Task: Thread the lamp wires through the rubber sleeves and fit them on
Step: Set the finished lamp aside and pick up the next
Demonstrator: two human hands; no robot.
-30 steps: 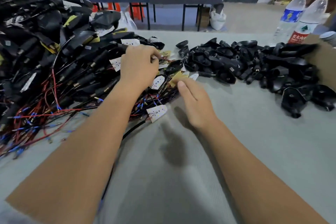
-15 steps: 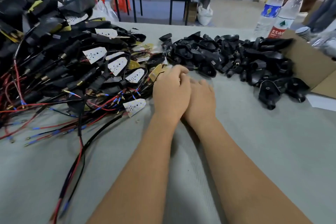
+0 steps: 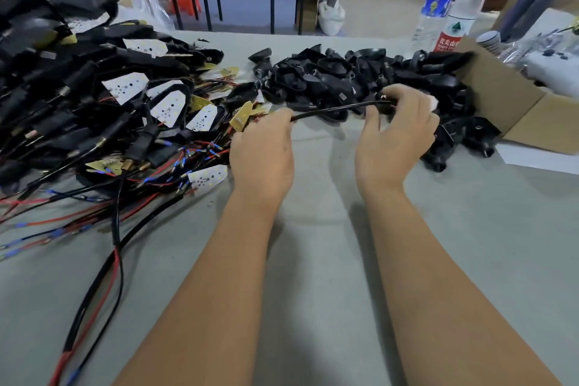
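Stretching between the two hands now is a black lamp wire (image 3: 340, 109), drawn taut just above the table where half a second ago the hands were pressed together at the edge of the pile. The left hand (image 3: 261, 152) pinches the wire's near end between thumb and fingers; the right hand (image 3: 396, 131) curls round its far end, where a small brass-coloured tip (image 3: 383, 96) shows at the fingertips. Whether the right hand also holds a rubber sleeve I cannot tell, as the fingers hide it. Judging by this, one wire has been singled out and straightened, ready for threading; no sleeve can be seen on it yet.

Behind and to the right of the right hand lies a heap of black rubber sleeves (image 3: 332, 78), spilling from an open cardboard box (image 3: 501, 97) on its side; more sleeves sit in its mouth. Left of the left hand is the tangle of lamp assemblies (image 3: 125, 110) with white LED boards and red and black leads. Two water bottles (image 3: 451, 19) stand beyond the box.
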